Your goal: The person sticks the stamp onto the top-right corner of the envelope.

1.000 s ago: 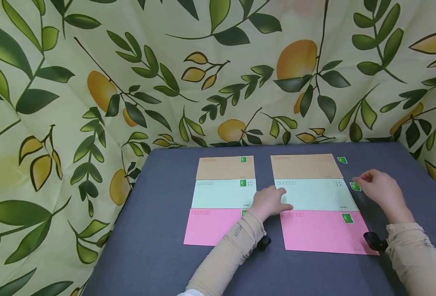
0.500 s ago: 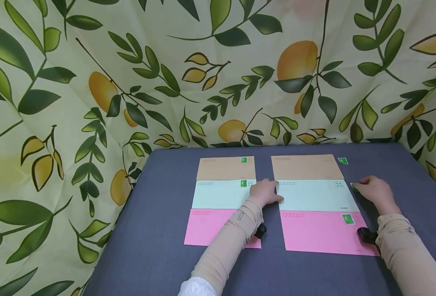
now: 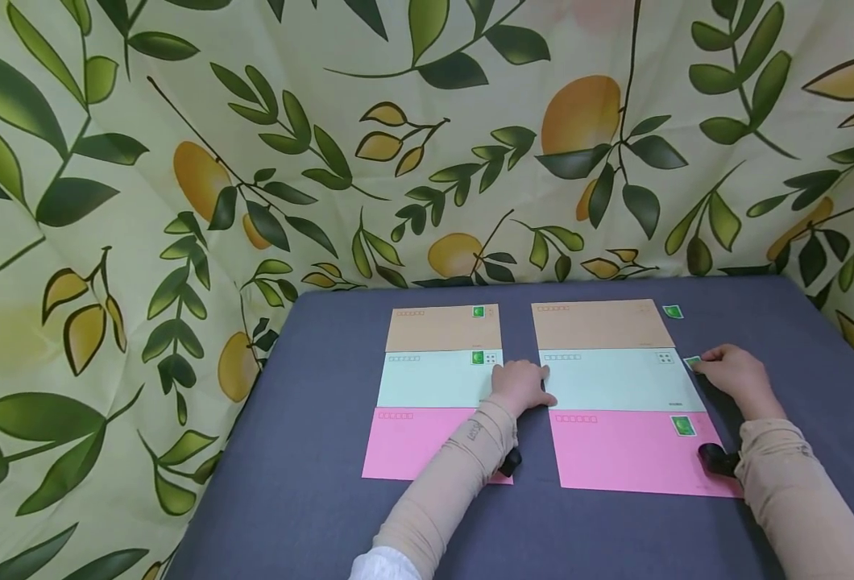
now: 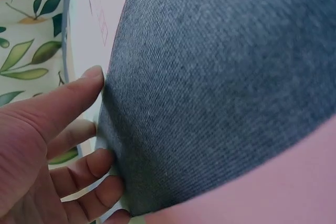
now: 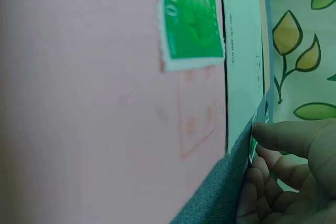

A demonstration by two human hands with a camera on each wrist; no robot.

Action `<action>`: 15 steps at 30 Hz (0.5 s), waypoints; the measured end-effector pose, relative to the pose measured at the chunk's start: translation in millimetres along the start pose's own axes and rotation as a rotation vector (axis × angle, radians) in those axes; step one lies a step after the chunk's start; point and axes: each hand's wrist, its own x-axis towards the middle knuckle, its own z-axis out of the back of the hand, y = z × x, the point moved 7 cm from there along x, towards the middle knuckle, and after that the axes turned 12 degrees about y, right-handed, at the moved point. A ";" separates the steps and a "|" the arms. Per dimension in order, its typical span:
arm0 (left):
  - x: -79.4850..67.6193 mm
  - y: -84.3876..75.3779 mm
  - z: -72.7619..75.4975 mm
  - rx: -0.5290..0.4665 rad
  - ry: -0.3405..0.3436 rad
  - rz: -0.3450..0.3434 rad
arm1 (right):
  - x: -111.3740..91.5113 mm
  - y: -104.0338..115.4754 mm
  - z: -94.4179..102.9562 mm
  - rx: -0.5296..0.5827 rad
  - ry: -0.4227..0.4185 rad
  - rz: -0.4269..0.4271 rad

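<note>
My right hand (image 3: 739, 377) pinches a green postage stamp (image 3: 692, 362) at the right edge of the light blue envelope (image 3: 615, 379) in the right-hand group. In the right wrist view, thumb and fingertips meet at that stamp, seen nearly edge-on. My left hand (image 3: 521, 387) lies between the two groups, fingers spread, with fingertips at this envelope's left edge. The left wrist view shows its thumb (image 4: 73, 95) and bent fingers beside the dark cloth. Below, the pink envelope (image 3: 630, 459) bears a green stamp (image 3: 683, 425).
Above it lies a brown envelope (image 3: 594, 326), with a loose green stamp (image 3: 673, 312) to its right. The left group has brown (image 3: 427, 330), light blue (image 3: 420, 383) and pink (image 3: 405, 451) envelopes. A leaf-patterned curtain (image 3: 398, 161) hangs behind the dark blue cloth-covered table (image 3: 289, 451).
My left hand has shifted left, from over the light blue envelope to its edge. My right hand has moved slightly left and now covers more of the stamp.
</note>
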 end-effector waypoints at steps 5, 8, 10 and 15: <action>0.5 -3.5 -1.1 -0.002 -0.002 -0.001 | 1.3 -2.3 -1.8 0.031 -0.001 -0.023; 1.3 -3.2 -0.5 -0.023 0.001 0.004 | 2.1 -3.4 -1.8 0.037 -0.008 -0.027; 1.9 -2.6 -0.2 -0.030 0.001 0.006 | 2.6 -3.0 -1.1 0.032 -0.023 -0.019; 4.2 -0.8 0.5 -0.045 0.001 0.005 | 2.8 -4.1 0.7 0.071 -0.058 -0.011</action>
